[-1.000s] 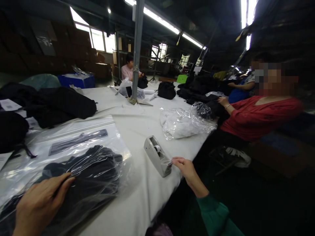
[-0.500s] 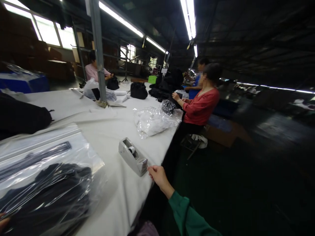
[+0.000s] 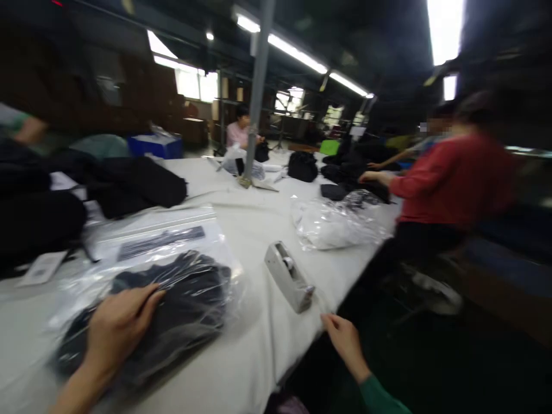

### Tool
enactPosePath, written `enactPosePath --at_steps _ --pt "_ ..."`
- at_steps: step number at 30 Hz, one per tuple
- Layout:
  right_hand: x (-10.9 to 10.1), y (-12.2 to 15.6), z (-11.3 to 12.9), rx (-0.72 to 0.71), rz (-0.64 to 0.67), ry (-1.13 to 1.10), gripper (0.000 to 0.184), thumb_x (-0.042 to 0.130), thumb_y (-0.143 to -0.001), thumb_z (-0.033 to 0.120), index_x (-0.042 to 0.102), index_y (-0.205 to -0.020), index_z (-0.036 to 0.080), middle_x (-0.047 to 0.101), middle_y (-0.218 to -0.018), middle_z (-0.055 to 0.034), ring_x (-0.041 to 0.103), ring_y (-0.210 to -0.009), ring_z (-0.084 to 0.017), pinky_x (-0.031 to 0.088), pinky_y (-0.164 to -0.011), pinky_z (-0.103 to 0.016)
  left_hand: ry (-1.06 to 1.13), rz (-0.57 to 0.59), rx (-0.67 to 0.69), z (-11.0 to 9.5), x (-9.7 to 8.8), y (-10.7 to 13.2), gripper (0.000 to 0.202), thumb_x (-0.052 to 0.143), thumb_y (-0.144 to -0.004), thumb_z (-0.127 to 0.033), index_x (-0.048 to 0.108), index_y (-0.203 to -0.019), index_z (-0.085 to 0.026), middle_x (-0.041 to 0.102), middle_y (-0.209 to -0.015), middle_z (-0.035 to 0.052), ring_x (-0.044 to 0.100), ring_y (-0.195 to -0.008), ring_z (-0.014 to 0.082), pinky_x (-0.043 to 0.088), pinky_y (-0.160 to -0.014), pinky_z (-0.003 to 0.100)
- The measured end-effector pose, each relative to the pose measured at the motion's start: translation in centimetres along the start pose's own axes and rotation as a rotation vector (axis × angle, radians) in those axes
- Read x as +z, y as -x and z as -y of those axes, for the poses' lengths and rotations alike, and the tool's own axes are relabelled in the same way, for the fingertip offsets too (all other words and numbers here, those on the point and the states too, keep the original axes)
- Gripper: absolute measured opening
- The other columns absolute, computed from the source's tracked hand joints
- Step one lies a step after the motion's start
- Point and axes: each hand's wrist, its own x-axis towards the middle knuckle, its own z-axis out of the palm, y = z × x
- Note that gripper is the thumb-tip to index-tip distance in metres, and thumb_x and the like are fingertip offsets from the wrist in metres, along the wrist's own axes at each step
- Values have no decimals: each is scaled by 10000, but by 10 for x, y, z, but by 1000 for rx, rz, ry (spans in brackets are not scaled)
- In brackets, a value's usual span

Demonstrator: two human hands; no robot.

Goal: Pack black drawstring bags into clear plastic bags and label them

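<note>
My left hand (image 3: 116, 330) lies flat, fingers stretched out, on a clear plastic bag (image 3: 215, 253) that holds a folded black garment (image 3: 190, 293). The bag rests on the white table (image 3: 241, 230) in front of me. A grey tape dispenser (image 3: 288, 277) stands near the table's right edge. Just below and to the right of it, off the table edge, is my right hand (image 3: 342, 339), fingers drawn together in a pinch. What it pinches is too faint and blurred to name.
A heap of clear plastic bags (image 3: 336, 224) lies beyond the dispenser. Black garments (image 3: 133, 184) are piled at the left. A person in a red top (image 3: 448, 178) sits at the right edge, another in pink (image 3: 239, 132) beyond a metal pole (image 3: 256, 98).
The view swung right, then back left. My right hand has drawn away from the dispenser's front end, down past the table edge. My left hand is still flat on the bagged garment.
</note>
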Motion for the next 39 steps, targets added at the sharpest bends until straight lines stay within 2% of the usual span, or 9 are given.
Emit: enactPosePath --at_steps 2,4,11,16,21,25,32,36,39 --pt "9 -21 18 -130 26 43 479 577 -784 612 706 -682 161 700 -670 -66 655 -652 -278 516 -584 -350 -102 39 6 1 -4 -2 244 571 -923 -368 701 -966 -166 739 -867 62 631 -700 197 410 -683 317" --pt "14 -35 58 -363 131 71 406 563 -812 558 731 -771 191 730 -763 -65 674 -716 -268 520 -650 -338 -142 43 -12 1 -4 -6 241 544 -942 -359 694 -969 -172 741 -871 57 635 -711 198 406 -680 320" --pt "35 -22 268 -1384 782 94 271 484 -987 311 685 -873 169 637 -776 -59 587 -744 -161 461 -704 -252 -122 41 -40 -6 -5 -9 240 520 -956 -362 684 -973 -187 726 -833 52 622 -706 193 390 -677 339" --pt "87 -33 344 -1672 977 553 192 563 -938 246 685 -811 170 648 -741 -37 583 -706 -150 431 -647 -228 -123 55 -54 -3 -5 -9 228 514 -961 -355 674 -972 -192 706 -798 42 597 -694 192 362 -662 345" --pt "136 -35 367 -1680 872 1055 200 592 -895 280 721 -820 147 721 -787 -104 657 -713 -215 439 -610 -271 -96 62 -50 -3 -8 -13 219 504 -966 -341 662 -982 -191 694 -782 37 581 -693 188 343 -658 344" --pt "152 -30 367 -1675 770 1156 175 586 -851 221 725 -792 132 718 -742 -129 671 -670 -253 441 -561 -292 -80 66 -40 -3 -9 -15 211 495 -970 -335 648 -972 -191 675 -757 25 559 -677 187 325 -645 347" --pt "150 -30 361 -1623 762 1156 189 552 -866 89 716 -792 145 721 -742 -101 685 -690 -236 453 -578 -271 -72 66 -22 1 -8 -15 194 498 -967 -323 643 -973 -194 643 -710 14 537 -655 184 311 -631 349" --pt "141 -31 366 -1547 774 1166 179 542 -932 171 706 -883 118 722 -800 -126 692 -772 -259 448 -600 -273 -66 73 -10 1 -9 -16 197 495 -969 -323 642 -964 -193 656 -726 20 536 -651 184 309 -629 352" --pt "137 -35 373 -1523 807 1109 245 638 -900 257 639 -1101 118 711 -780 -108 679 -760 -247 409 -580 -248 -63 79 -1 0 -10 -16 197 491 -972 -317 642 -948 -192 661 -728 23 543 -656 185 314 -634 351"
